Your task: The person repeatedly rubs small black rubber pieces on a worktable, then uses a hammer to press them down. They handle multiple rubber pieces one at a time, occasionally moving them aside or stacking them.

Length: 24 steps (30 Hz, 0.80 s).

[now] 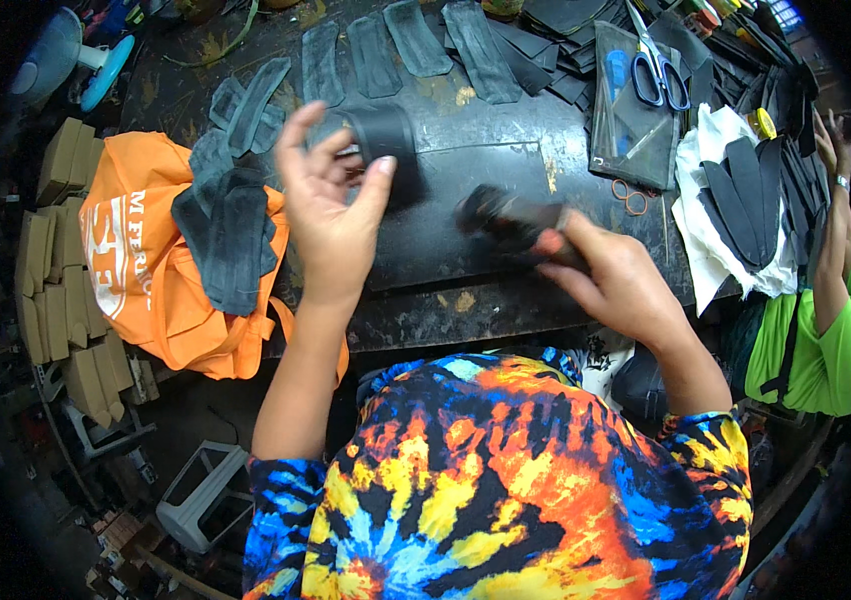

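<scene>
My left hand [331, 205] is raised over the bench with its fingers spread, somewhat blurred. Just behind its fingers lies a bent black strip [391, 130] with a smooth surface; whether the fingers touch it, I cannot tell. My right hand [621, 275] is closed around a dark hammer-like tool [501, 218], its head smeared by motion over the bench top. Beyond the hands, several dark grey flat pieces with rounded ends [376, 55] lie in a row. More such pieces [231, 240] are heaped at the left on an orange bag.
The black workbench [486, 150] has its near edge before me. Blue-handled scissors [660, 80] lie on a dark pouch [631, 140] at the right. Black strips [746, 200] rest on white cloth. Brown boxes [66, 270] stand left of the orange bag [136, 240]. A person in green [816, 350] works at the right.
</scene>
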Motion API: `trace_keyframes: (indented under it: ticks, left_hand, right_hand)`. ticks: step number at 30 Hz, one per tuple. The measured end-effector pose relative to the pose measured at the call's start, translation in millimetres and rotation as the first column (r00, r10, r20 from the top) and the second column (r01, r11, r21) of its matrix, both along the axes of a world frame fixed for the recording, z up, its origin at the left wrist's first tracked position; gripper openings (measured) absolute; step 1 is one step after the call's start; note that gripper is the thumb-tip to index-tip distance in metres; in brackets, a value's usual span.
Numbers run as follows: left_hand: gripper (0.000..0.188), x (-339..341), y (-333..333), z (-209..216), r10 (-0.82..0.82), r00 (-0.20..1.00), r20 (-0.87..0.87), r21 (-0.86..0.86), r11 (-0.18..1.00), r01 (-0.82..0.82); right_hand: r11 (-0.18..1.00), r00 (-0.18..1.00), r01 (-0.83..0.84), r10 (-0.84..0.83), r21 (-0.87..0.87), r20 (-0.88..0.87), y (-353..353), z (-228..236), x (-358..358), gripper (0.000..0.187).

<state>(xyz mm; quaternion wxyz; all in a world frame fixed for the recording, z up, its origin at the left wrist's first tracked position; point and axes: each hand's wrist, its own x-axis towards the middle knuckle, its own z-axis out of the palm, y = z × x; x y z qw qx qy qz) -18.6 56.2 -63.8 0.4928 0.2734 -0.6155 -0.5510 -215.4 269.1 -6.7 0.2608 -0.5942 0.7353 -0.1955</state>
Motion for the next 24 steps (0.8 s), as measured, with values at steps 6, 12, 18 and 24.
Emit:
trace_keyframes:
  ticks: [6, 12, 18, 24]
  left_hand:
    - [0.024, 17, 20, 27, 0.117, 0.73, 0.673, -0.563, 0.721, 0.404]
    - [0.023, 10, 39, 24, 0.022, 0.732, 0.681, -0.444, 0.807, 0.389]
    - [0.021, -12, 26, 21, 0.01, 0.715, 0.699, -0.443, 0.791, 0.422]
    - [0.015, 3, 50, 16, -0.048, 0.698, 0.715, -0.409, 0.78, 0.473]
  right_hand:
    - [0.914, 0.932, 0.362, -0.358, -0.185, 0.055, 30, -8, -23, 0.049]
    - [0.92, 0.935, 0.354, -0.348, -0.166, 0.064, 36, 7, -19, 0.045]
    - [0.946, 0.98, 0.189, -0.166, -0.264, 0.109, 22, 2, -5, 0.034]
    - [0.914, 0.947, 0.32, -0.305, -0.25, 0.1, 32, 5, -17, 0.038]
